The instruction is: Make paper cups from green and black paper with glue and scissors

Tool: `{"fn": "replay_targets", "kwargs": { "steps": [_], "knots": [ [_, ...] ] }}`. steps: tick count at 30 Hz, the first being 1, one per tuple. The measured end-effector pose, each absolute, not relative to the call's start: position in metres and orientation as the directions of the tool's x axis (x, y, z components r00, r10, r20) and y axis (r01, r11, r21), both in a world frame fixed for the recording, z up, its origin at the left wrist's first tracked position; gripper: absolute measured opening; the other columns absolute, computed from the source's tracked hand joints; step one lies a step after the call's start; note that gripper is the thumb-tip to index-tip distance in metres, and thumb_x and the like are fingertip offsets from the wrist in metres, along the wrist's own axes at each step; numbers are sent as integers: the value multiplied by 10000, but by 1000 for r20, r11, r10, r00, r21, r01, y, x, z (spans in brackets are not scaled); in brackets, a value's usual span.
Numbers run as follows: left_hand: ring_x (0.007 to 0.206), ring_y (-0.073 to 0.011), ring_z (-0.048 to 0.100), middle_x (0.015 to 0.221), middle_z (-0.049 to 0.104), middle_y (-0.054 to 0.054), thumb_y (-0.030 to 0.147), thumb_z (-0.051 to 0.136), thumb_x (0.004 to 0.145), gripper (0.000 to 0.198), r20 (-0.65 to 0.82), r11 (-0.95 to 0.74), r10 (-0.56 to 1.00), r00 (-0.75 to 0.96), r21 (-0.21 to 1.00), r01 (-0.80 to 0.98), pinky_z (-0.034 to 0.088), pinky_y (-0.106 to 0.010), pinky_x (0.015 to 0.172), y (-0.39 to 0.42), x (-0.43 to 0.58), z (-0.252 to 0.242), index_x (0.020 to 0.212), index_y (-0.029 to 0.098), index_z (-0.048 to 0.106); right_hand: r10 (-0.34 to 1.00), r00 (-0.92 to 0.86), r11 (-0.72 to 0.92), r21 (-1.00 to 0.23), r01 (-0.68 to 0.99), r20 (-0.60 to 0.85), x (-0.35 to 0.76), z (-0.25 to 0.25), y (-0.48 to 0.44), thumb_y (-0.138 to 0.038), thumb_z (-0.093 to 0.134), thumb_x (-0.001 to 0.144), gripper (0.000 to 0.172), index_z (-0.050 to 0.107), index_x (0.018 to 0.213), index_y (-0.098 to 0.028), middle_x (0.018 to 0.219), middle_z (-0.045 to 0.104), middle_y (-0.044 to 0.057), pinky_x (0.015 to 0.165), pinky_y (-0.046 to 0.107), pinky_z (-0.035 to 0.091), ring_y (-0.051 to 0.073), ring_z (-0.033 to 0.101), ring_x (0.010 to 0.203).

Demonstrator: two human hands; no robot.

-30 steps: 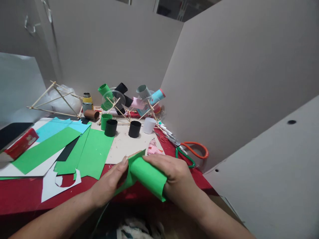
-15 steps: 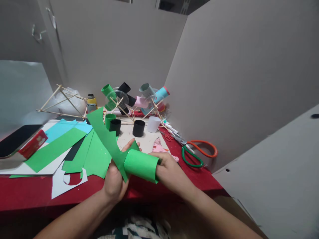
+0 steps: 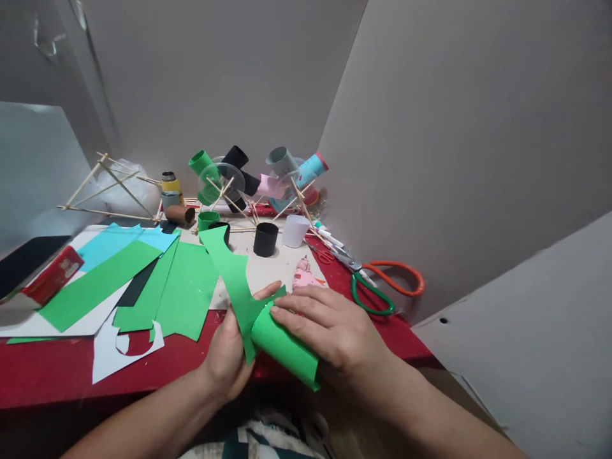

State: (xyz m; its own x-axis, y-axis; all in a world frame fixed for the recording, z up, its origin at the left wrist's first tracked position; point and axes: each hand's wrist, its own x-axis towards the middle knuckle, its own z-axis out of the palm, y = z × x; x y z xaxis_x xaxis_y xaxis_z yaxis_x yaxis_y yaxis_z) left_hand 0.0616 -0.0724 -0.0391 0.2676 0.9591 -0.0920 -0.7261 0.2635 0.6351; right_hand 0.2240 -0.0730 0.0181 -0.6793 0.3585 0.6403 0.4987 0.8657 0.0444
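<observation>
A green paper tube (image 3: 287, 349) is tilted in front of me, its far end pressed against a green paper scrap (image 3: 233, 280) with a curved cut edge. Behind that scrap, my left hand (image 3: 225, 357) is closed on it, its fingertips showing past the tube's end. My right hand (image 3: 342, 331) is wrapped over the tube's upper side, with the thumb hidden. On the table beyond stand a black paper tube (image 3: 266, 240) and a white paper tube (image 3: 296, 231).
Green paper sheets (image 3: 189, 287), a white cut-out (image 3: 108, 357), a red packet (image 3: 53, 275) and a phone (image 3: 29, 261) lie left. Scissors (image 3: 377, 280) lie right. Behind stands a stick frame (image 3: 222, 188) with paper tubes on clear discs; a brown tube (image 3: 180, 214) lies nearby.
My right hand has moved from the tube's near open end onto its upper side. The tube's near end has swung lower and closer to me. The camera view has shifted slightly.
</observation>
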Motion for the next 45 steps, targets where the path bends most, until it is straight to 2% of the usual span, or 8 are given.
{"fn": "replay_targets", "kwargs": {
  "steps": [7, 13, 18, 22, 26, 33, 38, 45],
  "knots": [
    [1360, -288, 472, 1317, 665, -93, 413, 492, 954, 409, -80, 287, 948, 309, 636, -716, 275, -430, 1190, -79, 67, -46, 1200, 173, 714, 312, -681, 873, 82, 480, 662, 222, 8, -71, -107, 460, 975, 240, 693, 1027, -81, 967, 765, 126, 712, 377, 578, 249, 701, 845],
    [1369, -274, 466, 1310, 670, -88, 424, 428, 987, 433, -172, 382, 920, 351, 589, -712, 262, -444, 1195, -77, 68, -50, 1221, 179, 698, 374, -647, 871, -11, 492, 664, 221, -2, -69, -67, 479, 932, 236, 700, 1010, -98, 951, 768, 123, 709, 387, 598, 241, 711, 807],
    [1370, -281, 464, 1322, 662, -85, 501, 411, 984, 498, -203, 445, 892, 403, 547, -709, 285, -451, 1186, -73, 63, -40, 1254, 174, 673, 570, -491, 802, -316, 507, 659, 226, -3, -65, -51, 548, 842, 259, 724, 995, -161, 941, 778, 92, 741, 361, 587, 229, 732, 827],
    [1388, -278, 443, 1342, 649, -78, 512, 399, 987, 518, -115, 357, 928, 353, 537, -764, 272, -445, 1194, -73, 63, -38, 1305, 178, 635, 839, -326, 544, -685, 485, 436, 224, 5, -63, -129, 595, 836, 197, 768, 917, -176, 842, 779, 57, 662, 294, 563, 216, 728, 752],
    [1404, -255, 424, 1326, 660, -86, 460, 400, 999, 502, -148, 284, 959, 243, 524, -803, 238, -404, 1215, -74, 68, -40, 1336, 152, 608, 892, -351, 419, -813, 405, 284, 218, 8, -63, -142, 539, 846, 236, 772, 877, -166, 782, 761, 39, 630, 270, 544, 211, 717, 730],
    [1437, -290, 367, 1396, 605, -83, 553, 450, 956, 572, -119, 332, 940, 319, 531, -780, 206, -454, 1222, -74, 64, -44, 1363, 175, 586, 711, -402, 698, -514, 499, 577, 225, 5, -67, -79, 571, 841, 422, 628, 1251, -161, 1088, 739, 95, 828, 338, 555, 214, 700, 958],
    [1459, -276, 323, 1423, 582, -64, 520, 438, 969, 521, -68, 324, 934, 349, 571, -754, 147, -425, 1236, -79, 63, -43, 1313, 181, 634, 525, -601, 839, -251, 482, 603, 227, 9, -76, -69, 589, 845, 345, 671, 1167, -162, 1164, 711, 125, 892, 411, 543, 248, 679, 1022],
    [1427, -285, 384, 1362, 634, -74, 499, 477, 958, 478, -157, 372, 922, 355, 618, -692, 185, -427, 1227, -83, 66, -34, 1245, 181, 688, 464, -620, 874, -210, 439, 632, 220, 7, -79, -117, 547, 888, 245, 681, 1088, -164, 1013, 756, 103, 789, 350, 588, 226, 708, 887]
  ]
}}
